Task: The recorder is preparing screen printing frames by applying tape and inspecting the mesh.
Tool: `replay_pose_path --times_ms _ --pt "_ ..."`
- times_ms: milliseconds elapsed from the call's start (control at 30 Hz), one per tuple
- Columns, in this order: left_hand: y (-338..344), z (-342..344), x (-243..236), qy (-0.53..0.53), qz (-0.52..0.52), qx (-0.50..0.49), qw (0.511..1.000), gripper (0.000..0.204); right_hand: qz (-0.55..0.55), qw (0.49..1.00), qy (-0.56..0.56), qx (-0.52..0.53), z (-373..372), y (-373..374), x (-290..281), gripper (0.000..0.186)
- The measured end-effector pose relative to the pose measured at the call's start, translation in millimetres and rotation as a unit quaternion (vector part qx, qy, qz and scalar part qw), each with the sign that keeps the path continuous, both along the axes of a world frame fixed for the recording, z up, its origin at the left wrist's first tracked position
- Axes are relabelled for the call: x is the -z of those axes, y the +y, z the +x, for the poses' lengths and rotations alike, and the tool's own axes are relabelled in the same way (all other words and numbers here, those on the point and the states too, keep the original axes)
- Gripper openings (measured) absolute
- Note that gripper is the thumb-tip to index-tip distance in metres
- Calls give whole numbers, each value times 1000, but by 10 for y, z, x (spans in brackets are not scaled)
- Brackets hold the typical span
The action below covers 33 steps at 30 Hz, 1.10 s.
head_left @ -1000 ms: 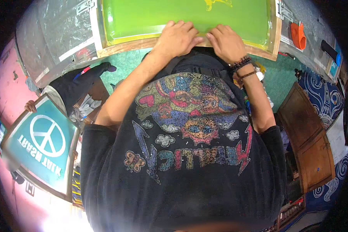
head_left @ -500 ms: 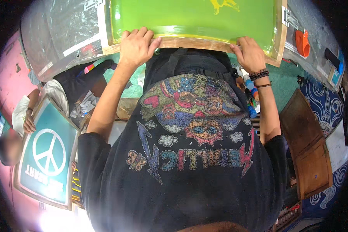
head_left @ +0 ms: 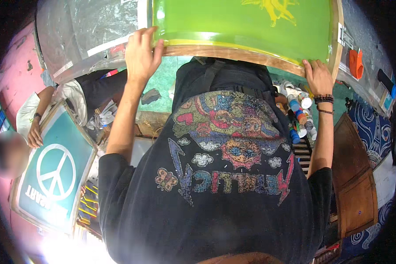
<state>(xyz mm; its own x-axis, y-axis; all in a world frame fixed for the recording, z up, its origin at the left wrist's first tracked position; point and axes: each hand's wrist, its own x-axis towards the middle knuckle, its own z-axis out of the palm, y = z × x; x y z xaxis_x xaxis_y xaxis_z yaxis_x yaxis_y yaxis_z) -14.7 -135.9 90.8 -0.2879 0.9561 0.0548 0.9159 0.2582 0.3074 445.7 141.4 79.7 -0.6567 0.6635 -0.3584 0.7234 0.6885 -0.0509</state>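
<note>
A wooden-framed printing screen (head_left: 237,53) with bright green mesh and a yellow motif (head_left: 275,9) lies in front of me, its far part cut off by the upper edge. My left hand (head_left: 141,55) is at the frame's near left corner, fingers bent over the rim and thumb against the wood. At the near right corner my right hand (head_left: 320,78), with dark bead bracelets at its wrist, holds the rim, fingertips on top. The undersides of both grips are hidden.
Plastic-covered table (head_left: 83,31) extends leftward. Orange tool (head_left: 356,64) lies right of the screen; bottles (head_left: 300,114) stand below. At left, another person's hand (head_left: 35,134) rests on a teal screen (head_left: 77,132) with a peace sign. A brown board (head_left: 354,180) leans at right.
My hands have slid apart along the near rim, the left to the left corner and the right toward the right corner. The whole view has shifted, setting the green screen further right.
</note>
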Motion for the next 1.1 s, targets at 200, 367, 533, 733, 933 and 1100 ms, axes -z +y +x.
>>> replay_pose_path --times_ms 200,367,533,733,933,1100 --pt "35 81 344 -191 -13 -300 934 45 -127 978 167 -9 -1181 -621 176 56" --pt "199 184 421 -417 13 -363 833 49 -211 944 236 -98 -2436 -1220 166 57" --pt "155 154 569 -507 25 -360 783 61 -234 927 238 -171 -3183 -1501 163 56" --pt "250 270 404 -506 -4 -353 786 71 -310 930 151 -129 -2893 -1078 86 61" --pt "206 191 422 -636 -12 -363 681 70 -251 917 237 -201 -3015 -1370 144 60" --pt "146 159 571 -632 -11 -343 695 77 -442 829 303 -160 -3020 -1248 243 57"
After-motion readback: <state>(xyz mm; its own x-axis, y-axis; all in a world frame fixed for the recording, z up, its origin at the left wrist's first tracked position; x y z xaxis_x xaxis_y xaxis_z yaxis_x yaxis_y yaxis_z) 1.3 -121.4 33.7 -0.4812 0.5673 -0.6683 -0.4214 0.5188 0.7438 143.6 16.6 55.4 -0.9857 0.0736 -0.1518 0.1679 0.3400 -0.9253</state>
